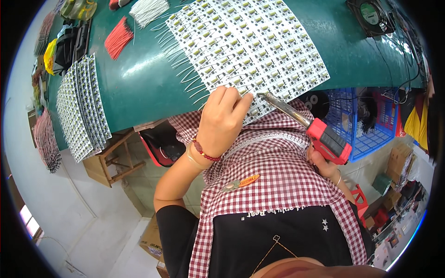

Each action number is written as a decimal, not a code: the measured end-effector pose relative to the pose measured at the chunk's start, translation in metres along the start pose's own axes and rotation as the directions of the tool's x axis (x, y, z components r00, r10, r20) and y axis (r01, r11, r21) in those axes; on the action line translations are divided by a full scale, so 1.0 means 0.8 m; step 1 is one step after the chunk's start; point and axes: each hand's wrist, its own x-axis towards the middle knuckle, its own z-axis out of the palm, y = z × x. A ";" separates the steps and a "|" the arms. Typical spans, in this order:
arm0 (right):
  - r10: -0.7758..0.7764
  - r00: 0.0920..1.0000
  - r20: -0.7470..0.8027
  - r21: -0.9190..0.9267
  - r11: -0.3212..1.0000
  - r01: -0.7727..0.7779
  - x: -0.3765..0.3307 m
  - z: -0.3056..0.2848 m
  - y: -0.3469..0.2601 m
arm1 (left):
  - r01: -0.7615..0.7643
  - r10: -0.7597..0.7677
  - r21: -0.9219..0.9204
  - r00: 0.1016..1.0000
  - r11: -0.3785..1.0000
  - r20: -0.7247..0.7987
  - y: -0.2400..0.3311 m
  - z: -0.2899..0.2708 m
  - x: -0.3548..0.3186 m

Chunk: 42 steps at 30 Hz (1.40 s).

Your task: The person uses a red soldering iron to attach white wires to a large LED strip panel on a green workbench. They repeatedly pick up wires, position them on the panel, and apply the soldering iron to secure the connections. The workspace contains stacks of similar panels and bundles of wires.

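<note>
The right hand (323,163) is wrapped around one soldering iron (320,133). The left hand (224,113) — fingers curled, any hold hidden — is over one circuit-board sheet (259,48), overhanging the green table (148,90).

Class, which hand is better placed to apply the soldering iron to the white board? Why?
Probably the right hand: it grips the soldering iron, whose tip is over the white board. The left hand holds no iron; its fingertips are near that tip.
</note>
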 end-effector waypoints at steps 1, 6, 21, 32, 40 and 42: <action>-0.005 1.000 0.005 -0.006 1.000 0.005 0.000 0.000 0.000 | -0.005 0.005 -0.001 1.000 1.000 -0.004 -0.001 0.000 0.000; 0.038 0.998 -0.046 -0.224 0.974 -0.047 -0.005 -0.001 0.005 | -0.008 0.008 0.011 1.000 1.000 0.011 0.001 -0.001 0.001; 0.090 0.992 -0.089 -0.198 0.974 -0.107 -0.006 0.004 -0.002 | -0.014 0.014 0.037 1.000 0.999 0.013 0.006 -0.003 0.002; 0.131 0.988 -0.086 0.007 0.991 -0.131 -0.020 0.001 0.013 | -0.031 0.029 0.070 0.999 0.997 0.025 0.007 -0.003 0.003; 0.010 0.998 -0.063 -0.256 0.966 -0.026 -0.006 0.003 -0.001 | -0.051 0.049 0.070 0.998 0.996 0.026 0.007 -0.004 0.004; 0.066 0.995 -0.075 -0.164 0.983 -0.078 -0.010 0.004 -0.001 | -0.054 0.053 0.068 0.998 0.996 0.025 0.007 -0.004 0.003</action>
